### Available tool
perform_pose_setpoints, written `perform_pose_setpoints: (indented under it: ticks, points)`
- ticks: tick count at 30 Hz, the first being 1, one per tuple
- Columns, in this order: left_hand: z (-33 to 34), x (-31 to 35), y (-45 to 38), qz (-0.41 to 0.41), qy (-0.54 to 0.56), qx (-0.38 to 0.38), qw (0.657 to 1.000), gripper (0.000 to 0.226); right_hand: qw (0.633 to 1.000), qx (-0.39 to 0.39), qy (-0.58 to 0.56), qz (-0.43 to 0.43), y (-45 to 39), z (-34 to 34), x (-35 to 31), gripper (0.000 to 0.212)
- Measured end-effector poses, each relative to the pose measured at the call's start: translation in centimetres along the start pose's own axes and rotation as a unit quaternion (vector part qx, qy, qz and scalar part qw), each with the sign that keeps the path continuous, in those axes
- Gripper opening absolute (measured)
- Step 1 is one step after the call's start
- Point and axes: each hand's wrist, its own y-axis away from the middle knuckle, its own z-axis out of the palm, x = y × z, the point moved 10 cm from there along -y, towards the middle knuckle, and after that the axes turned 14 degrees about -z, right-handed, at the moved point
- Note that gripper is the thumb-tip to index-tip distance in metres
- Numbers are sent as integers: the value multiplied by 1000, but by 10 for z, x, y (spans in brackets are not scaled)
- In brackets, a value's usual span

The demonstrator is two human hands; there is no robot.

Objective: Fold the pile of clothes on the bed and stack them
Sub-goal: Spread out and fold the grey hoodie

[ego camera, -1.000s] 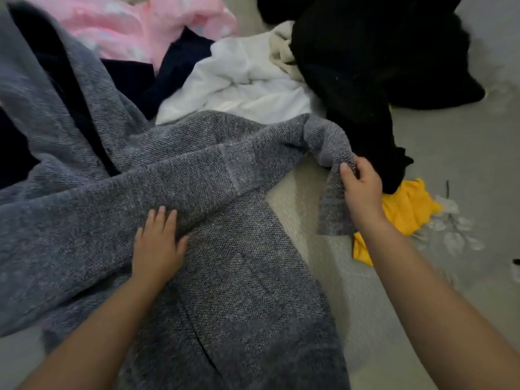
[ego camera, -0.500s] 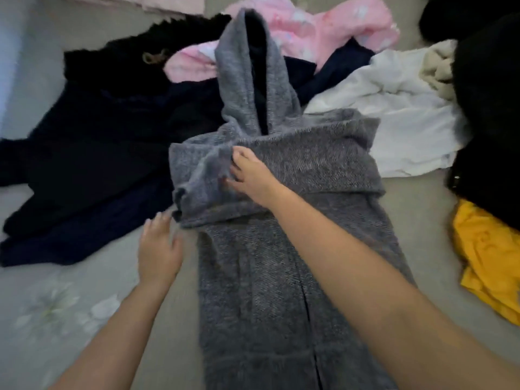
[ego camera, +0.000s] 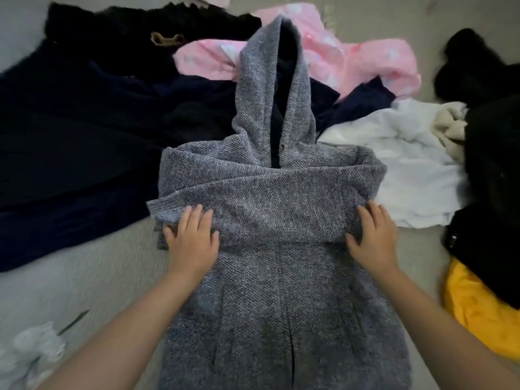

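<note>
Your left hand (ego camera: 192, 239) and right hand (ego camera: 371, 237) both lie flat with fingers spread, pressing on the grey hooded sweater (ego camera: 270, 249) at either end of the sleeves folded across its chest. The sweater lies face up on the bed (ego camera: 84, 277), hood pointing away from you. Behind it sit dark clothes (ego camera: 84, 122), a pink garment (ego camera: 365, 63), a white one (ego camera: 408, 164) and, at your right, a yellow one (ego camera: 478, 311).

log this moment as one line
step: fold grey hooded cardigan | sleeves: crossed over chest | left hand, right hand: pressing flat | hood: unfolded
</note>
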Motion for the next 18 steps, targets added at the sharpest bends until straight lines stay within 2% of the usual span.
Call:
perform_pose_setpoints:
  ticks: [3,5,7,10,14,16,18]
  points:
    - [1,43,-6,-8,-80,-19,997,53,995,-90,-19,49,6,14,39,91]
    - [4,78,-6,8,-120,-35,992,59,988,-125,-63,66,16,33,52,100]
    - [11,116,1,47,-123,-54,990,62,986,-81,-117,82,23,40,59,90]
    - [12,186,13,163,-72,-38,983,62,980,47,-148,123,29,32,70,68]
    - [6,292,20,315,-14,-6,949,57,961,152,-184,137,36,35,83,52]
    - [0,338,15,344,-4,28,938,51,953,176,-201,141,38,41,88,48]
    - [3,371,4,325,-18,22,945,46,949,211,-198,123,39,38,90,46]
